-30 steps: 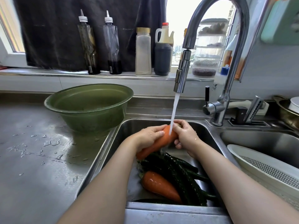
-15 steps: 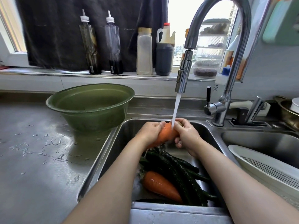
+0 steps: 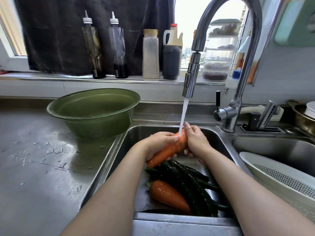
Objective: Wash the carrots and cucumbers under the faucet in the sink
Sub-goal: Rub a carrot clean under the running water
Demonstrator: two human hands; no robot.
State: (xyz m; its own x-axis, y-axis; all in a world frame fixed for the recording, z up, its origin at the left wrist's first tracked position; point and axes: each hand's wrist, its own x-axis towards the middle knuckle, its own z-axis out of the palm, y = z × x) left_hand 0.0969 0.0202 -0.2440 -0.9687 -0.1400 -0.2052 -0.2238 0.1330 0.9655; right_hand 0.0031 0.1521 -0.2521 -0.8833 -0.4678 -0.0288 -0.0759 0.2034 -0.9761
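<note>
Water streams from the steel faucet (image 3: 191, 77) onto an orange carrot (image 3: 170, 149) held over the left sink basin (image 3: 136, 135). My left hand (image 3: 157, 142) grips the carrot's middle from the left. My right hand (image 3: 195, 140) wraps around its thick upper end, fingers curled under it. Below them, on the basin floor, lie several dark green cucumbers (image 3: 185, 183) and a second wet carrot (image 3: 167, 195).
A green basin (image 3: 93, 113) stands on the wet steel counter left of the sink. A white colander (image 3: 279, 176) leans in the right basin. Bottles and jars line the windowsill behind. A knife block and pots sit at the right.
The carrot has been drawn out to the lower left again, more of its length showing below my left hand. My right hand's fingers rose towards the water stream.
</note>
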